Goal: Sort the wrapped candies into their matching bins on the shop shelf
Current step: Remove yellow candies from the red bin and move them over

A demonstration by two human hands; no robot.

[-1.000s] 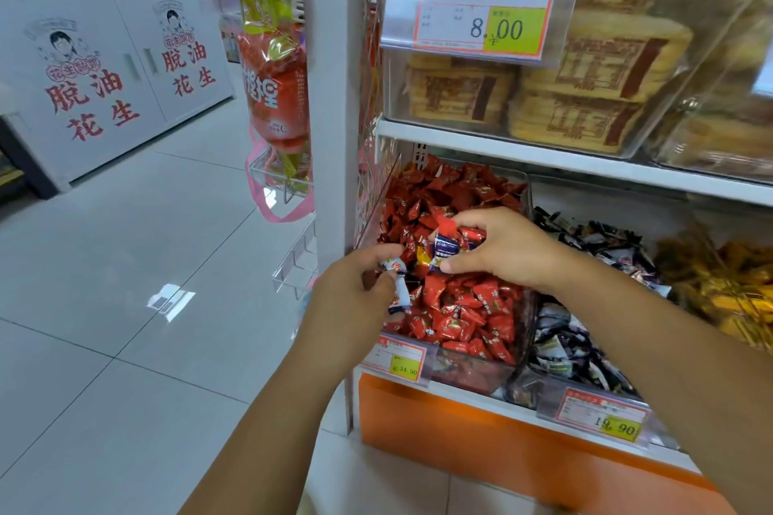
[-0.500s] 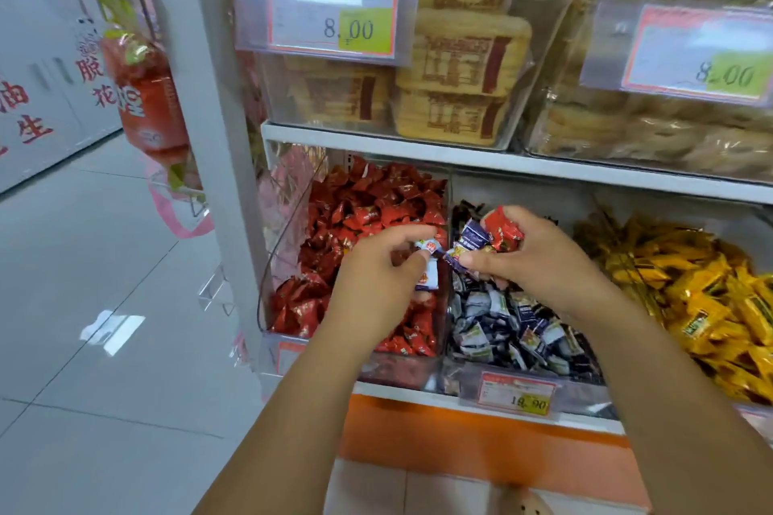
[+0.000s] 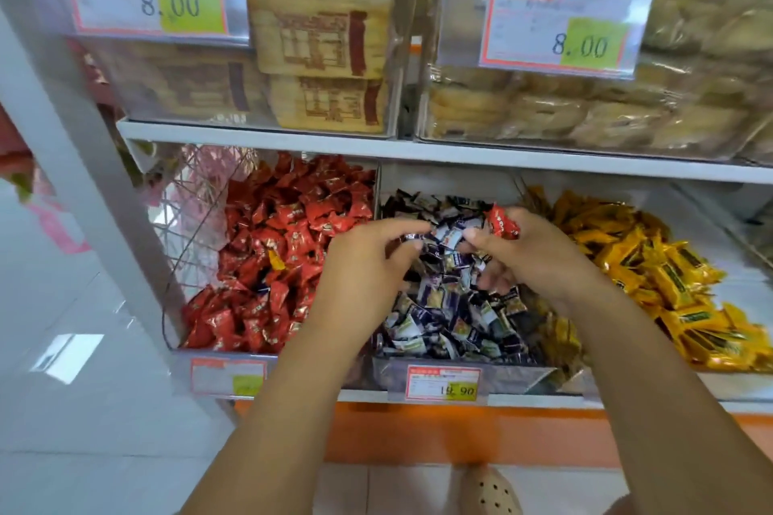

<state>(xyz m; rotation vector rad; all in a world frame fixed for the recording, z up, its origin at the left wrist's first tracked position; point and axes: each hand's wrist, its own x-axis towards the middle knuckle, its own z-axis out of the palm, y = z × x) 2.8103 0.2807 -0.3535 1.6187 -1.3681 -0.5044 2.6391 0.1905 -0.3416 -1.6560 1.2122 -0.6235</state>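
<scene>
Over the middle bin (image 3: 397, 372) of a shop shelf (image 3: 460, 163), the two hands meet fingertip to fingertip. The right hand (image 3: 531, 259) has its fingers curled around a red candy (image 3: 502, 222), held up against the palm. A dark candy (image 3: 448, 236) with a white patch sits between the tips of both hands. The left hand (image 3: 364, 263) curls its thumb and forefinger toward that candy; whether they pinch it or only touch it I cannot tell.

Below the hands, the middle bin is heaped with dark wrappers of the same kind. The red bin (image 3: 180, 355) stands just to its left, full of red wrappers with a stray yellow and a stray dark piece showing among them. The yellow bin (image 3: 690, 383) stands to the right. A price tag (image 3: 443, 385) hangs on the front of the middle bin. Packs of biscuits (image 3: 322, 38) fill the shelf above.

The step in hand looks like dropping the dark candy into its matching pile. Next, the red candy needs carrying left across the divider and letting go over the red bin, without knocking dark ones across.
</scene>
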